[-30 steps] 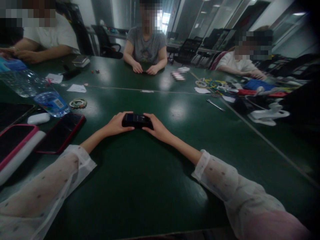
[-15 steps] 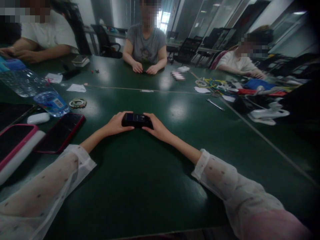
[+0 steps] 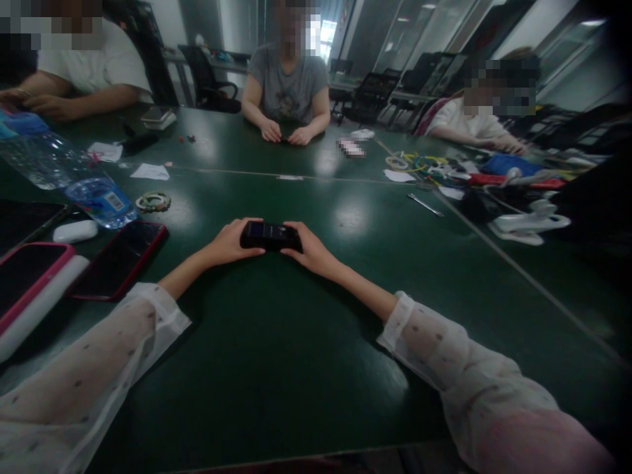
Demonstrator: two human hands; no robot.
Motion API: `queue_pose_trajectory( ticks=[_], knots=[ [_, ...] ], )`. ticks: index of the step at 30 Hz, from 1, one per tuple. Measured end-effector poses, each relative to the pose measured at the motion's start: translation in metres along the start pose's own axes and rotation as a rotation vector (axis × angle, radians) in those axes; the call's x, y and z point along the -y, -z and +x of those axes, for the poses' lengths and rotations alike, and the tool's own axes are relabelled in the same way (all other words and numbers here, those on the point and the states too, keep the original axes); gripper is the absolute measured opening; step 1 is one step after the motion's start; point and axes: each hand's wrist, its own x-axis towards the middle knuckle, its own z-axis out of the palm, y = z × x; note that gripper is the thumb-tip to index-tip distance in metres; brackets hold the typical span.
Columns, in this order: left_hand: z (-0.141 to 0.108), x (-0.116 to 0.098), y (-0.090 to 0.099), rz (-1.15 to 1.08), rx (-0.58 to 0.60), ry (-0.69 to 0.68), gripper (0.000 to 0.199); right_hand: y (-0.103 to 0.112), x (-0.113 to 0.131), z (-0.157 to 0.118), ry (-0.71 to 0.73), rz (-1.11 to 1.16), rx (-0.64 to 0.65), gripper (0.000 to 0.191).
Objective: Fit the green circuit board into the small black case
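Note:
A small black device with a lit screen (image 3: pixel 269 236) is at the middle of the green table (image 3: pixel 276 355). My left hand (image 3: pixel 232 242) grips its left end, with the thumb along the near edge and fingers over the far side. On the right end, my right hand (image 3: pixel 313 250) holds it the same way. White text shows on the screen, too small to read. Whether the device rests on the table or is slightly raised, I cannot tell.
To the left lie a red-edged phone (image 3: pixel 121 262), a pink-cased phone (image 3: pixel 34 283), a white earbud case (image 3: pixel 76 231), a plastic bottle (image 3: pixel 101 201) and bracelets (image 3: pixel 153 201). A wrench (image 3: pixel 425 205) and tangled cables (image 3: pixel 419 164) lie right. Three people sit around the table.
Both hands keep the same grip on the device. The whole view has shifted very slightly; nothing else visibly differs.

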Motion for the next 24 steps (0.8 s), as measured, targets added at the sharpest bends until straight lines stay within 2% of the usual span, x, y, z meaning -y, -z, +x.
queue_pose_trajectory(
  ticks=[13,19,24],
  knots=[
    [0.0003,-0.0002,-0.0007,0.007,-0.001,-0.005,0.080,-0.0017,-0.0047,-0.0003,-0.017,0.053,-0.039,0.057],
    [0.0003,0.0041,-0.0048,0.004,-0.021,0.087,0.085,-0.0019,-0.0043,-0.0008,-0.032,0.114,-0.106,0.056],
    [-0.0003,0.0032,-0.0047,-0.044,-0.026,0.056,0.075,-0.0006,0.0005,-0.0010,-0.040,0.140,-0.190,0.056]
  ],
)
